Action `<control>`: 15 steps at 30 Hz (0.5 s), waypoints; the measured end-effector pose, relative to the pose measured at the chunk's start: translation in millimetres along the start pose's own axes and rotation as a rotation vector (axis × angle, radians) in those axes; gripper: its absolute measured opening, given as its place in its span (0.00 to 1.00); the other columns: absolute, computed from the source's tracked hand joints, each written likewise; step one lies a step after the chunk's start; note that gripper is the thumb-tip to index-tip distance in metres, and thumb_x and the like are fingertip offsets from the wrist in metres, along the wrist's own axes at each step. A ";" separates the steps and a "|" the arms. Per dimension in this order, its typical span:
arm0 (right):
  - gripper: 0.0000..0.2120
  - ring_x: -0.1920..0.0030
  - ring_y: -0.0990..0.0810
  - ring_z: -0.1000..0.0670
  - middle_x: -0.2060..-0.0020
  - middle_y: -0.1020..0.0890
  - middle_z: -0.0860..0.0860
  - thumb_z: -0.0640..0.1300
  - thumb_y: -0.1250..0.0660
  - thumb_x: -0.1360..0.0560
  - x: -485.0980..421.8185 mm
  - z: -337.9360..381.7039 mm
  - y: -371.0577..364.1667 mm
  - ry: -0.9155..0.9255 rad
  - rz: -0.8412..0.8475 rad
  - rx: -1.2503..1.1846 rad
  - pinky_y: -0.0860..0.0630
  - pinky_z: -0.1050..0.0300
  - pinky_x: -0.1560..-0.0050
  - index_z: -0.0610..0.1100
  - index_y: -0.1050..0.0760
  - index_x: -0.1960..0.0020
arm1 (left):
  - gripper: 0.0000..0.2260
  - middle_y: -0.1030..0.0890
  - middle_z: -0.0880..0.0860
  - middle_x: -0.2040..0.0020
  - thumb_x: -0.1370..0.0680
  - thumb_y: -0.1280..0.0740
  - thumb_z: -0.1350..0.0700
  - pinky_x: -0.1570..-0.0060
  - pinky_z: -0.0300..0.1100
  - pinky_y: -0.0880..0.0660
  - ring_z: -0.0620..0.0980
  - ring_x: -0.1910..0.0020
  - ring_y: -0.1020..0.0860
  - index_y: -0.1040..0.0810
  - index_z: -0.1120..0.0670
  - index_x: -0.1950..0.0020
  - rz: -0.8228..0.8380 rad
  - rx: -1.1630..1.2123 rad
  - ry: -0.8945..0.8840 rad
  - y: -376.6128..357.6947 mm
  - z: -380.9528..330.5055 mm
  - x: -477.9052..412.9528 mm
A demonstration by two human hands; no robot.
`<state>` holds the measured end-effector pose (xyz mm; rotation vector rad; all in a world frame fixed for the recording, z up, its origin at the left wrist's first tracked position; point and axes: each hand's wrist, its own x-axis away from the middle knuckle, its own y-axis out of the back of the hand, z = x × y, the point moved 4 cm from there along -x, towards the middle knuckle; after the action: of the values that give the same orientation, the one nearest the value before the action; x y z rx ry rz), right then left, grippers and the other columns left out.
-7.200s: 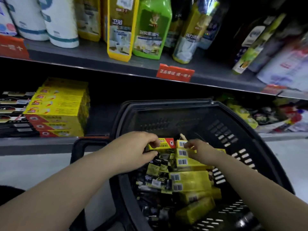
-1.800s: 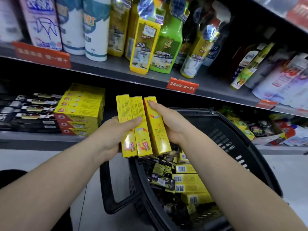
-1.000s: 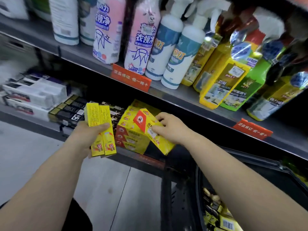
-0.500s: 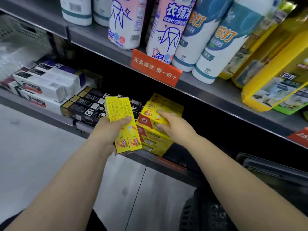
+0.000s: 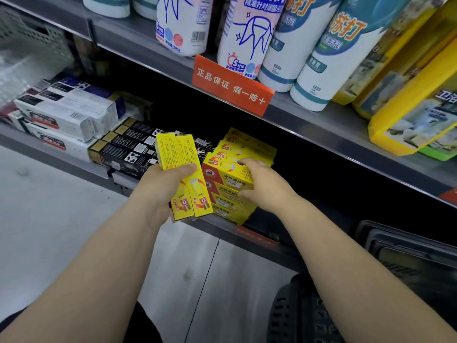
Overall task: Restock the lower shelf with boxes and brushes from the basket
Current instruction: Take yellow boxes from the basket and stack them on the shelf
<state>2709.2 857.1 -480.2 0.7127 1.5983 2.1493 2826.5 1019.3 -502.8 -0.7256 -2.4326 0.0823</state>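
Fingers [image 5: 184,168] of the left hand [image 5: 160,191] curl together across the front of two yellow boxes [image 5: 173,149], with the thumb hidden behind, gripping the pair upright side by side in front of the lower shelf [image 5: 217,224]. Just to the right, the right hand [image 5: 265,186] clasps the near end of a stack of yellow boxes [image 5: 237,204] that sits on that shelf: its fingers lie close together, bent over the top box, and its thumb presses against the box ends lower down. The held pair stands just beside this stack, and contact between them cannot be made out. Left of the stack lie black boxes [image 5: 128,149], then long white boxes [image 5: 64,112] piled further left. The upper shelf [image 5: 321,125] carries tall white bottles [image 5: 309,45], yellow packs [image 5: 408,107] at the right, and an orange label [image 5: 230,87] with white Chinese characters on its front edge. The dark basket [image 5: 408,256] sits at the lower right, partly behind the right forearm, its contents out of view. Pale floor [image 5: 61,231] fills the lower left
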 end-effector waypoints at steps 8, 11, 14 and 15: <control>0.27 0.34 0.33 0.46 0.35 0.29 0.49 0.54 0.34 0.25 11.5 16.9 20.2 0.062 -0.179 0.008 0.35 0.49 0.34 0.49 0.36 0.30 | 0.04 0.17 0.58 0.53 0.26 0.30 0.57 0.60 0.57 0.20 0.59 0.59 0.18 0.23 0.54 0.54 0.094 0.116 0.090 -11.3 -4.9 13.4; 0.16 0.38 0.31 0.53 0.39 0.28 0.52 0.48 0.39 0.22 26.3 41.1 41.1 0.189 -0.251 -0.369 0.33 0.55 0.36 0.50 0.31 0.34 | 0.08 0.16 0.58 0.56 0.28 0.28 0.55 0.73 0.53 0.22 0.59 0.64 0.17 0.21 0.55 0.51 0.187 0.106 0.106 -15.0 -6.8 20.4; 0.24 0.39 0.28 0.55 0.35 0.29 0.53 0.43 0.37 0.23 34.4 53.8 41.5 0.140 0.040 -0.713 0.31 0.55 0.36 0.53 0.39 0.29 | 0.18 0.15 0.57 0.57 0.36 0.25 0.53 0.71 0.49 0.21 0.57 0.63 0.16 0.20 0.56 0.48 0.364 0.042 0.086 -21.7 -10.4 28.7; 0.26 0.41 0.25 0.53 0.37 0.27 0.51 0.43 0.36 0.23 36.3 54.0 40.9 0.076 0.121 -0.862 0.29 0.52 0.36 0.52 0.41 0.28 | 0.20 0.15 0.57 0.57 0.38 0.25 0.52 0.69 0.47 0.20 0.55 0.62 0.16 0.19 0.56 0.48 0.423 -0.003 0.075 -24.0 -11.0 31.5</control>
<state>2712.3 907.4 -422.2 0.4374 0.5216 2.6387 2799.8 1014.1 -471.9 -1.2119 -2.1730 0.2129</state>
